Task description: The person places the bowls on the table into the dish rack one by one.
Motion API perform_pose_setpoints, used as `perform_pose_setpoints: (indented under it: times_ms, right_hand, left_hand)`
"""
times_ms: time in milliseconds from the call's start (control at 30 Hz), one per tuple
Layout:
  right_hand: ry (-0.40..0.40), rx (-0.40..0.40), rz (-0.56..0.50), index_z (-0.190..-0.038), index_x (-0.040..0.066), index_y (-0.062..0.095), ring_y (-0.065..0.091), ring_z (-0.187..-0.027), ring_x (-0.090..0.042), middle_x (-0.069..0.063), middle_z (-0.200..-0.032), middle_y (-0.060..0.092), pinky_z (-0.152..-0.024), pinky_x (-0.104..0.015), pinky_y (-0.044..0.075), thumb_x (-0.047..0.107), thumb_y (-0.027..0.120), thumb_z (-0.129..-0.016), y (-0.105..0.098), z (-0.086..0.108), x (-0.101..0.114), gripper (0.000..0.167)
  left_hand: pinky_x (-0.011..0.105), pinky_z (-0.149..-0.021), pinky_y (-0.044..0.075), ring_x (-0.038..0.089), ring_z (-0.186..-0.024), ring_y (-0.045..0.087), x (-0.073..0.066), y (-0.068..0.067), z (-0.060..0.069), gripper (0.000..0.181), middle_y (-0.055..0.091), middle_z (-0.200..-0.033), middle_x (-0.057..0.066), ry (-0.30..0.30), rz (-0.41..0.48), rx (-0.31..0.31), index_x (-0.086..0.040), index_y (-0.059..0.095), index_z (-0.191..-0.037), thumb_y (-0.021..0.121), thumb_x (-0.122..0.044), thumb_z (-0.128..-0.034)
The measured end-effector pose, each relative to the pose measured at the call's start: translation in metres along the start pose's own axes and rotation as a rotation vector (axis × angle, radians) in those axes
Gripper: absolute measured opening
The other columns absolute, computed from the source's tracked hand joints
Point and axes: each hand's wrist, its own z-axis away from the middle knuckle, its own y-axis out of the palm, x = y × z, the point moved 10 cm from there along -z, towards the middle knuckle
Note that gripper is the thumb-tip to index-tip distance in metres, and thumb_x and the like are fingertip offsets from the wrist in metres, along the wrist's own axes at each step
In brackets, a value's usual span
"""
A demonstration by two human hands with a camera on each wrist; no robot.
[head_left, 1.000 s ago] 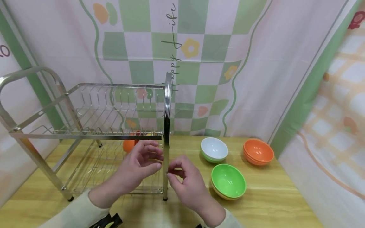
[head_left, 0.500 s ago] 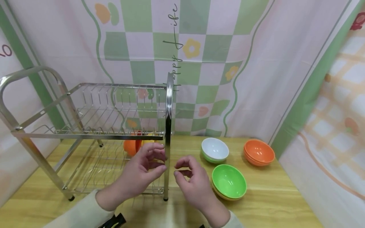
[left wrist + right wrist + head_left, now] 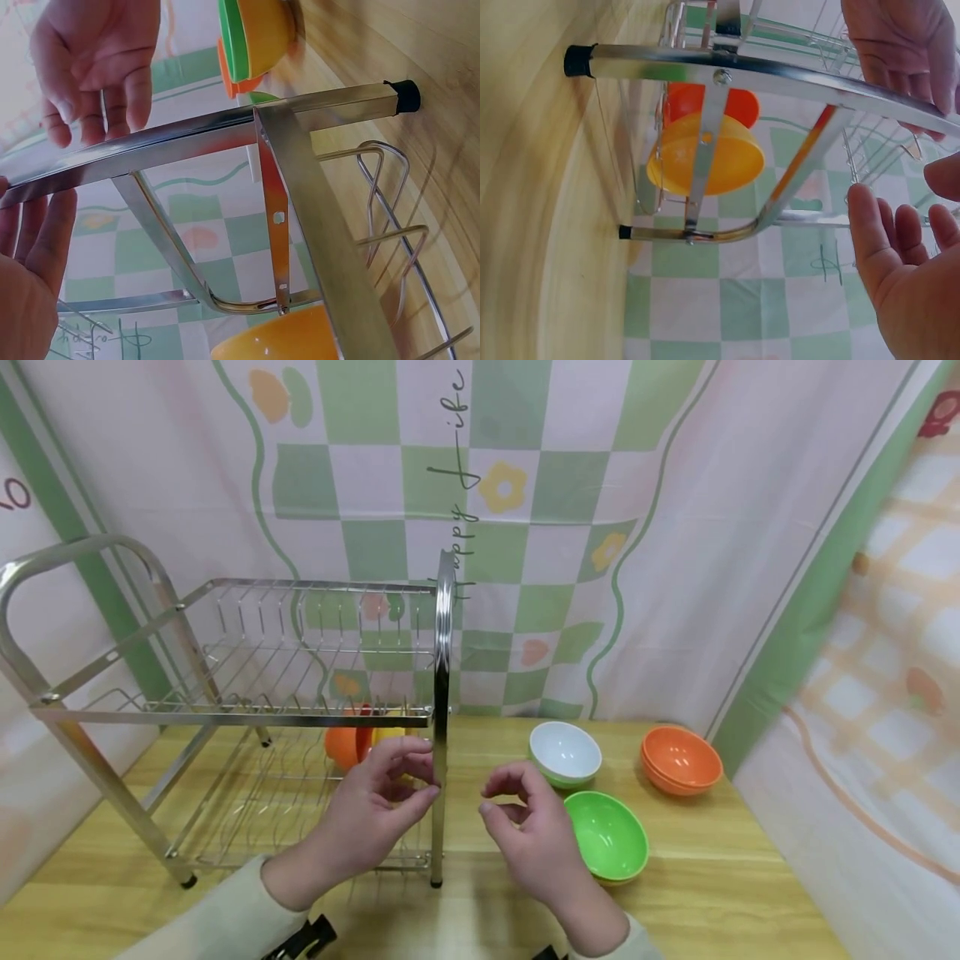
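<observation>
A metal dish rack [image 3: 247, 721] stands on the wooden table [image 3: 712, 893] at the left of the head view, with an orange bowl [image 3: 342, 746] and a yellow bowl [image 3: 724, 159] in its lower tier. The left hand [image 3: 366, 817], fingers loosely bent and thumb apart from them, is at the rack's near right post [image 3: 442, 685]; whether they touch cannot be told. Just right of centre, the right hand [image 3: 538, 843] also has thumb and bent fingers apart, partly covering a green bowl [image 3: 611, 835] near a white-lined bowl [image 3: 565, 752].
</observation>
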Motion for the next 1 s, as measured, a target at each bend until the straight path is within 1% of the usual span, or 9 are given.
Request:
perform_pose_setpoints:
  times_ms: [167,300,367,467,533,700,800,900,1000]
  right_hand:
    - [0.069,-0.013,0.002,-0.111,0.01,0.057,0.063,-0.1,-0.029,-0.011,-0.105,0.06,-0.079,-0.035,0.059,-0.006,0.067,-0.087,-0.013,-0.002,0.0,0.031]
    - [0.116,-0.01,-0.034,-0.119,0.007,0.054,0.062,-0.102,-0.031,-0.015,-0.111,0.057,-0.079,-0.037,0.059,-0.008,0.066,-0.087,-0.029,-0.005,0.002,0.038]
    - [0.133,0.004,-0.03,-0.125,0.005,0.053,0.062,-0.105,-0.033,-0.017,-0.117,0.057,-0.08,-0.036,0.059,-0.007,0.065,-0.088,-0.039,-0.006,0.004,0.041]
    - [0.156,0.045,0.053,-0.136,0.007,0.051,0.061,-0.112,-0.033,-0.016,-0.128,0.057,-0.084,-0.034,0.057,0.002,0.067,-0.092,-0.057,-0.006,0.007,0.048]
    - [0.183,0.079,0.135,-0.143,0.012,0.048,0.06,-0.117,-0.032,-0.013,-0.135,0.055,-0.087,-0.033,0.055,0.009,0.069,-0.094,-0.07,-0.004,0.008,0.054]
    - [0.254,0.127,0.301,-0.154,0.02,0.037,0.056,-0.123,-0.035,-0.013,-0.149,0.044,-0.088,-0.041,0.056,0.024,0.069,-0.096,-0.108,-0.002,0.004,0.067]
    - [0.288,0.136,0.34,-0.157,0.017,0.031,0.053,-0.124,-0.041,-0.019,-0.152,0.038,-0.084,-0.039,0.057,0.027,0.069,-0.096,-0.129,0.0,-0.002,0.072]
    - [0.328,0.143,0.327,-0.158,0.009,0.026,0.05,-0.124,-0.046,-0.027,-0.151,0.033,-0.08,-0.037,0.059,0.026,0.068,-0.097,-0.147,0.003,-0.012,0.076]
    - [0.388,0.143,0.309,-0.156,0.003,0.023,0.051,-0.122,-0.048,-0.033,-0.146,0.035,-0.079,-0.039,0.059,0.024,0.067,-0.097,-0.161,0.007,-0.027,0.076]
  left_hand:
    - [0.035,-0.072,0.06,0.021,-0.092,0.067,-0.001,-0.001,0.0,0.049,0.066,-0.101,0.001,0.025,-0.014,-0.013,-0.017,0.052,-0.126,0.068,0.01,-0.0883]
    - [0.034,-0.07,0.06,0.02,-0.091,0.066,-0.003,-0.001,0.001,0.049,0.065,-0.101,0.001,0.043,-0.028,-0.032,-0.015,0.053,-0.126,0.069,0.011,-0.0875]
    - [0.034,-0.069,0.06,0.02,-0.091,0.066,-0.003,-0.001,0.002,0.049,0.064,-0.102,0.002,0.048,-0.029,-0.038,-0.015,0.054,-0.126,0.068,0.011,-0.0875]
    - [0.033,-0.07,0.06,0.019,-0.091,0.065,-0.003,0.0,0.002,0.048,0.064,-0.102,0.002,0.045,-0.025,-0.043,-0.015,0.054,-0.126,0.068,0.011,-0.0879]
    - [0.033,-0.07,0.06,0.02,-0.092,0.065,-0.002,0.0,0.002,0.049,0.063,-0.102,0.001,0.038,-0.024,-0.043,-0.015,0.055,-0.126,0.068,0.011,-0.0877]
    - [0.033,-0.07,0.06,0.022,-0.091,0.065,-0.001,0.001,0.002,0.05,0.062,-0.101,-0.001,0.007,-0.028,-0.043,-0.016,0.054,-0.126,0.068,0.011,-0.0873]
    - [0.033,-0.069,0.06,0.021,-0.09,0.065,-0.001,0.001,0.002,0.05,0.062,-0.102,-0.002,-0.002,-0.031,-0.044,-0.017,0.054,-0.126,0.068,0.011,-0.0872]
    - [0.033,-0.069,0.06,0.02,-0.09,0.065,-0.001,0.0,0.002,0.05,0.061,-0.102,-0.002,-0.008,-0.033,-0.045,-0.017,0.054,-0.126,0.068,0.011,-0.0871]
    - [0.033,-0.069,0.06,0.02,-0.09,0.065,-0.001,0.0,0.003,0.05,0.061,-0.103,-0.002,-0.019,-0.036,-0.045,-0.018,0.054,-0.127,0.069,0.01,-0.0875]
